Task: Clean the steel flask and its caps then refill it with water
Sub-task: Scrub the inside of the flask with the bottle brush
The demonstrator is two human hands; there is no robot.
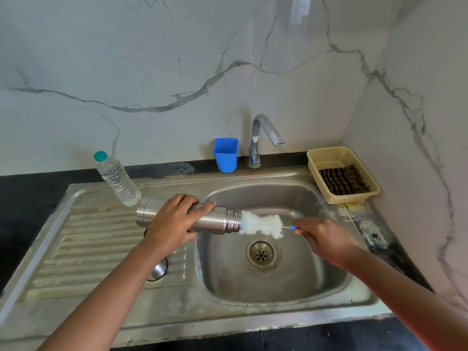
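My left hand [174, 221] grips the steel flask [215, 220] round its middle and holds it on its side above the sink's left rim, mouth pointing right. A white bristled bottle brush [263, 225] sticks out of the mouth, its tip inside. My right hand [326, 239] pinches the brush's thin blue handle over the basin. A steel cap [158, 271] lies on the ribbed draining board below my left forearm, partly hidden by it.
The steel sink basin [316, 279] has its drain [260, 253] in the middle and a closed tap [263, 133] behind. A blue cup [226, 154] stands left of the tap. A clear water bottle [116, 178] stands at the board's back. A cream basket [342, 158] holds a scrubber at right.
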